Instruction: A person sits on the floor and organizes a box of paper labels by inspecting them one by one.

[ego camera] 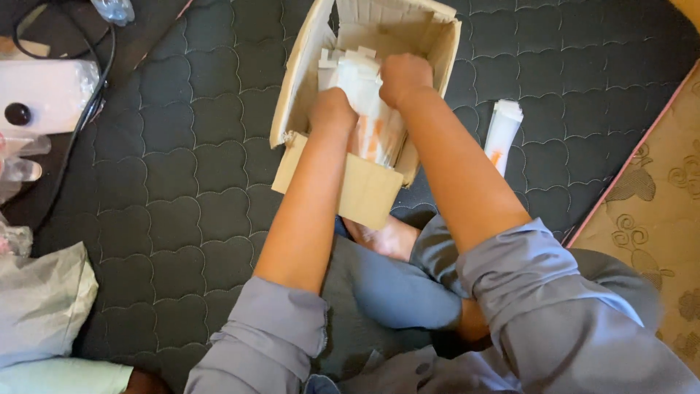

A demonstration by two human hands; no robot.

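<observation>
Reaching down into an open cardboard box (364, 186) at twelve o'clock, both hands close around a stack of white packets (370, 109) with orange markings that stands upright inside it. The left hand (333, 108) presses the stack from its nine o'clock side, fingers curled over the packets and mostly hidden behind them; the right hand (403, 76) grips the top of the stack at its one o'clock corner, fingers folded tight over the packet edges. The box rests on a dark quilted mat (182, 182), its front flap folded down toward the person's crossed legs. At three o'clock from the box, a second bundle of white packets (502, 133) lies on the mat, apart from it. At nine o'clock sit a white device (44, 91) and a black cable (91, 102).
</observation>
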